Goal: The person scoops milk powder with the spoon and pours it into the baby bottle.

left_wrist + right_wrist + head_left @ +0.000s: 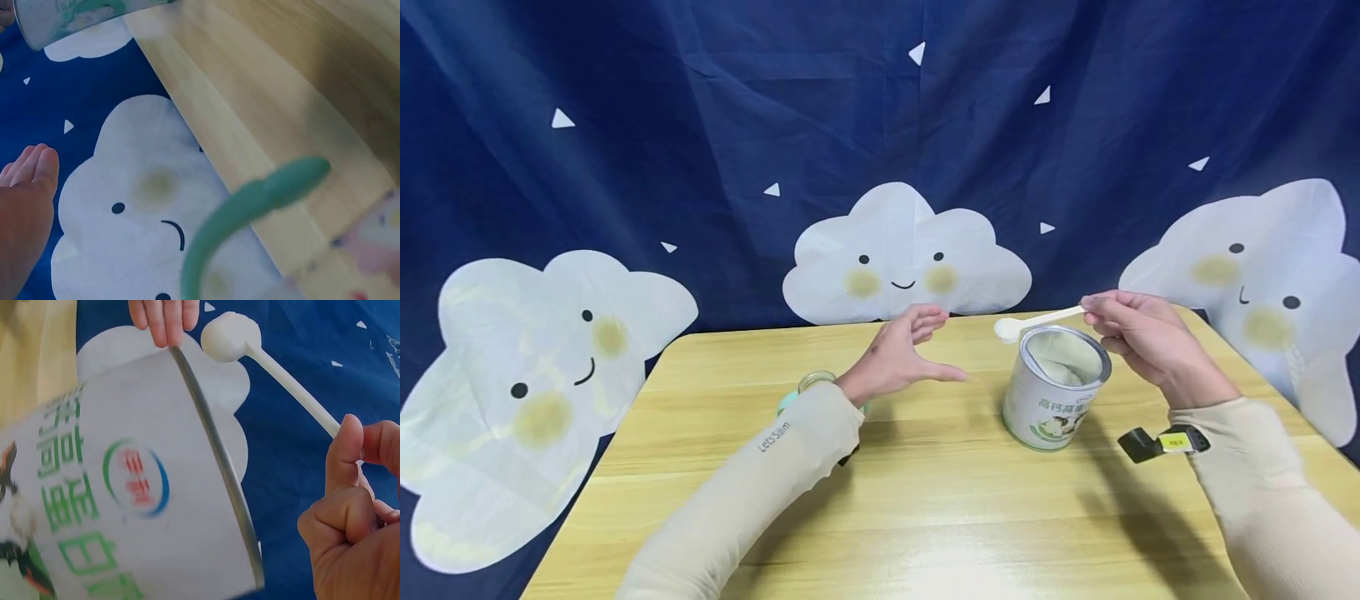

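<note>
My right hand (pixel 1150 337) pinches the end of a long-handled white scoop (pixel 1045 320) between thumb and fingertips. The scoop's bowl, heaped with pale powder (pixel 232 334), hangs just above the rim at the far left side of an open milk powder can (pixel 1048 408). White powder shows inside the upright can, which has green lettering and a cow picture. My left hand (pixel 898 354) hovers left of the can, thumb and fingers spread apart and holding nothing. In the left wrist view, part of the left hand (pixel 28 206) shows at the edge.
Behind my left forearm, a teal container with a gold-coloured ring (pixel 817 379) is mostly hidden. A blurred green curved tube (pixel 262 194) crosses the left wrist view. The wooden table (pixel 940 500) ends at a dark blue cloud-print curtain (pixel 737 125).
</note>
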